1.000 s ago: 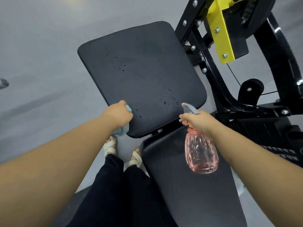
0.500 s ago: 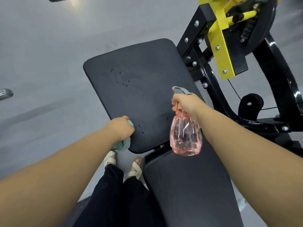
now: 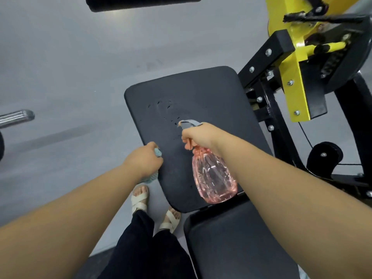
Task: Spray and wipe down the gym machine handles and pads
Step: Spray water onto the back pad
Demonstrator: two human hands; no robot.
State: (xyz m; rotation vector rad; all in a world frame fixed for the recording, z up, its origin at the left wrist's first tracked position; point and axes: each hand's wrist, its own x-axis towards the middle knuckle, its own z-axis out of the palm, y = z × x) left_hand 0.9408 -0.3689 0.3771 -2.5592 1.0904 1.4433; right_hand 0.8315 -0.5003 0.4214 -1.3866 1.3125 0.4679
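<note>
Droplets (image 3: 167, 106) of liquid bead in a loose ring on the far half of the black seat pad (image 3: 205, 91), which tilts away from the person and takes up the middle of the view. The right hand (image 3: 199, 135) is curled tight round the neck of a clear pink spray bottle (image 3: 214, 178), held above the pad. The bottle's grey spray head (image 3: 190, 123) sticks out past the knuckles and points toward the wet patch, while its body hangs down over the pad's near end. Whether a finger presses the trigger cannot be told. The left hand (image 3: 144, 160) is closed in a fist round a bunched teal cloth (image 3: 151, 177), which shows at the fingertips and below the heel of the hand. This fist sits against the pad's left edge, with the cloth touching the upholstery there. A second black pad (image 3: 231, 242) lies nearer the person, just below the first. To the right stands the machine's black bolted frame (image 3: 265, 63) with a yellow bracket (image 3: 291, 87). A black roller pad (image 3: 141, 3) crosses the top edge, and a chrome bar (image 3: 16, 116) enters from the left above the grey floor (image 3: 60, 67). White strapped sandals (image 3: 140, 200) and dark trouser legs show between the forearms.
</note>
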